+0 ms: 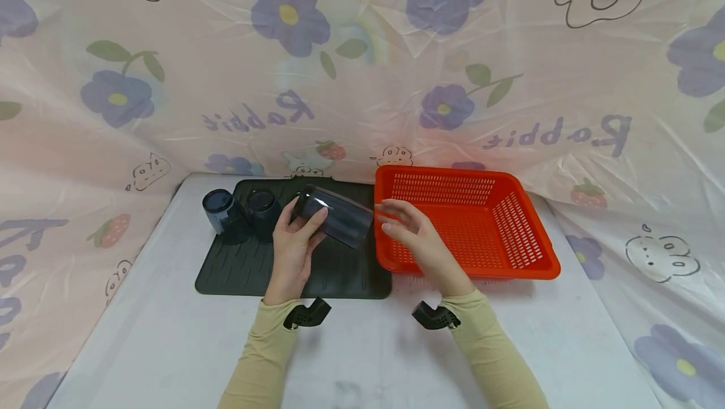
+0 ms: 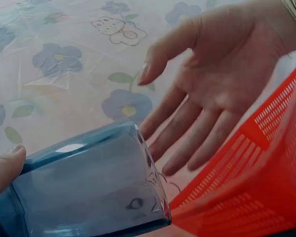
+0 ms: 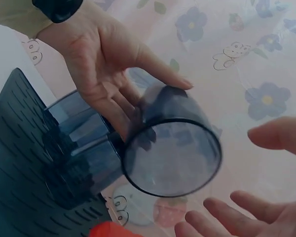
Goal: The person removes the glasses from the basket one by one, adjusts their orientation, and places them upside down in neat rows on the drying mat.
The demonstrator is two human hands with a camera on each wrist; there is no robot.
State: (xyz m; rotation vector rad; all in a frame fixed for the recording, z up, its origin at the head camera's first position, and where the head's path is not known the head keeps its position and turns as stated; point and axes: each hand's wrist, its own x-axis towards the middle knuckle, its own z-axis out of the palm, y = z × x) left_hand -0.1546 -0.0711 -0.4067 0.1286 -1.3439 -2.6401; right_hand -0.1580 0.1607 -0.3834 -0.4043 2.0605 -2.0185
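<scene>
My left hand (image 1: 296,245) grips a dark translucent cup (image 1: 338,215) near its base, thumb on top and fingers round the underside. Tilted on its side over the mat, the cup points its open rim to the right, as the right wrist view shows. Just beyond that rim is my right hand (image 1: 416,236), fingers spread and holding nothing, overlapping the left side of the red basket (image 1: 515,220) in the head view. Two similar cups, a left one (image 1: 225,214) and a right one (image 1: 264,212), stand close together on the left part of the dark ribbed mat (image 1: 238,277).
The red perforated basket stands right beside the mat on a white table (image 1: 362,358). A printed curtain (image 1: 362,69) with flowers and rabbits hangs behind the table and along both sides.
</scene>
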